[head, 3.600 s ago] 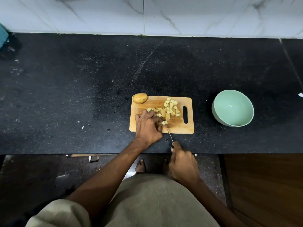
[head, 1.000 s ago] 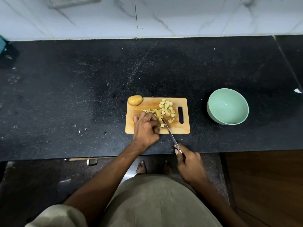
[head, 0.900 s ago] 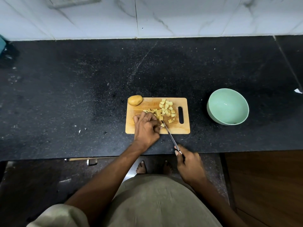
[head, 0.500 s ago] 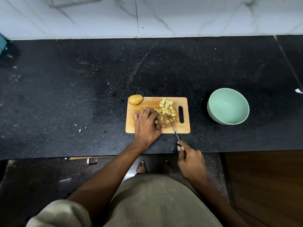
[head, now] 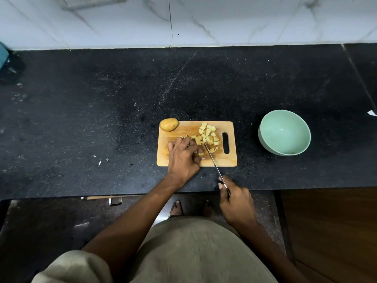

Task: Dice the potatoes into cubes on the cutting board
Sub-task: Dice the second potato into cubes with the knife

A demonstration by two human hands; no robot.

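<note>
Whole potato (head: pixel 169 124) at board (head: pixel 228 160) corner, green bowl (head: pixel 284 132) right, apart

A home kitchen, by every sign: black speckled stone counter (head: pixel 102 119) running wall to wall, white marble-veined tiles (head: pixel 224 19) at twelve o'clock, a wooden cutting board (head: pixel 224 160) at centre, a mint-green bowl (head: pixel 284 132) at three o'clock, and bare feet (head: pixel 176 208) on the floor at six o'clock.
</note>
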